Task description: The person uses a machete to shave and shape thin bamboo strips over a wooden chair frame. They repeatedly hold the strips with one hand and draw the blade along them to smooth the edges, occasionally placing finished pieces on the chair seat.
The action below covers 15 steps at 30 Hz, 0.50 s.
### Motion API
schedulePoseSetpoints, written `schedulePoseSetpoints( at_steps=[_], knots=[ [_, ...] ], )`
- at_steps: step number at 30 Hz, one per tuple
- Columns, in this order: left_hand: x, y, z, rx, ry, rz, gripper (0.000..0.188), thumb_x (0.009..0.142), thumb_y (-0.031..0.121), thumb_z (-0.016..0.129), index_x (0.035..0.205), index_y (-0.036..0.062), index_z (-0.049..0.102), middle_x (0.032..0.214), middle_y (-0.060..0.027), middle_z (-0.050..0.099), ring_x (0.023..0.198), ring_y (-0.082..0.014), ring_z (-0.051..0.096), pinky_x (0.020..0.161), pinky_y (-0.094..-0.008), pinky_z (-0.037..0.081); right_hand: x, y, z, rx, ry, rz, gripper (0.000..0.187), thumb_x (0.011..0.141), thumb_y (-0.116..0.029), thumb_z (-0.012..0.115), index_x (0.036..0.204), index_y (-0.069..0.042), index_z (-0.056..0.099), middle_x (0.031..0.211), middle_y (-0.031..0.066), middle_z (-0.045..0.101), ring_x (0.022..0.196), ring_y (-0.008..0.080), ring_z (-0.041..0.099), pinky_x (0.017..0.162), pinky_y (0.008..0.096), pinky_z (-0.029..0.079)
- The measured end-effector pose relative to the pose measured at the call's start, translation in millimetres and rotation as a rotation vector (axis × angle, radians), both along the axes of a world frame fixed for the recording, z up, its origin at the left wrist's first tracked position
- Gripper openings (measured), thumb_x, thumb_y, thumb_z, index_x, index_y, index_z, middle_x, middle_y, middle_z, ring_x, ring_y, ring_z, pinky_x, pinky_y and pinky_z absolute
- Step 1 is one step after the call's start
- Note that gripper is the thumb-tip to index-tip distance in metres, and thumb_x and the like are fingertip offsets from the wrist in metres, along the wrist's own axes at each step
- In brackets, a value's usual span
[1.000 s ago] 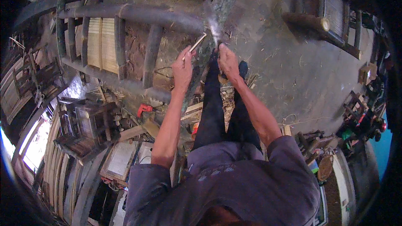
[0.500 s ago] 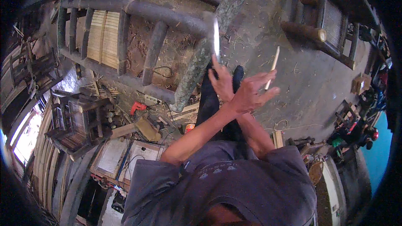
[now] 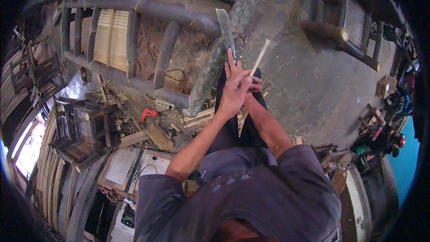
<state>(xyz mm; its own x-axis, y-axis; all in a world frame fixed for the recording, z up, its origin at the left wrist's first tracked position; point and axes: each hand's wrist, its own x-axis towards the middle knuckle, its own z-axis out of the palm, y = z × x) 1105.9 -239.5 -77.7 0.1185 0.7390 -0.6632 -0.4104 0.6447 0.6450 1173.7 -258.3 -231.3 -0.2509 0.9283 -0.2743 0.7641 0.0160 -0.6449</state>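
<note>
My left hand is closed round a thin pale stick, whose far end points up and to the right. Just beyond it, partly covered by the left hand, my right hand grips a long, broad-bladed knife. One finger of that hand lies stretched along the base of the blade, which points away from me. The knife's handle is hidden inside the fingers. Both hands overlap above my dark-trousered legs, the wrists close together. Where the stick's near end lies cannot be made out.
A large frame of dark bamboo poles with a slatted panel lies ahead to the left. A mottled log crosses it. Bamboo chairs stand left and far right. A red power tool rests among wood scraps on the floor.
My left hand has moved left with the stick, bringing it nearer the knife. My forearms were crossed further over. The blade, blurred before, now shows clearly and leans a little left.
</note>
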Motion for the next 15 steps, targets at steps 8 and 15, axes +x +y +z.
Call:
schedulePoseSetpoints(
  at_steps=[8, 15],
  knots=[
    [-52.8, 8.8, 27.3, -0.050, -0.391, 0.445, 0.022, 0.103, 0.019, 0.046, 0.117, 0.0027, 0.050, 0.078, -0.0009, 0.047, 0.061, -0.0096, 0.043, 0.061, -0.0253, 0.040, 75.3, -6.5, 93.0, 0.014, 0.147, -0.228, 0.057, 0.090, -0.030, 0.062, 0.143, -0.018, 0.047, 0.100, 0.0144, 0.068, 0.088, 0.0361, 0.067, 0.079, 0.0435, 0.052],
    [-49.8, 18.1, 110.0, 0.044, -0.417, 0.437, 0.020, 0.103, 0.018, 0.045, 0.119, 0.0077, 0.049, 0.091, -0.0087, 0.060, 0.076, -0.0170, 0.061, 0.074, -0.0338, 0.052, 131.0, 19.5, 191.7, -0.089, 0.060, -0.407, 0.053, 0.088, -0.029, 0.063, 0.139, -0.016, 0.052, 0.098, 0.0181, 0.069, 0.081, 0.0284, 0.067, 0.078, 0.0389, 0.051]
  ],
)
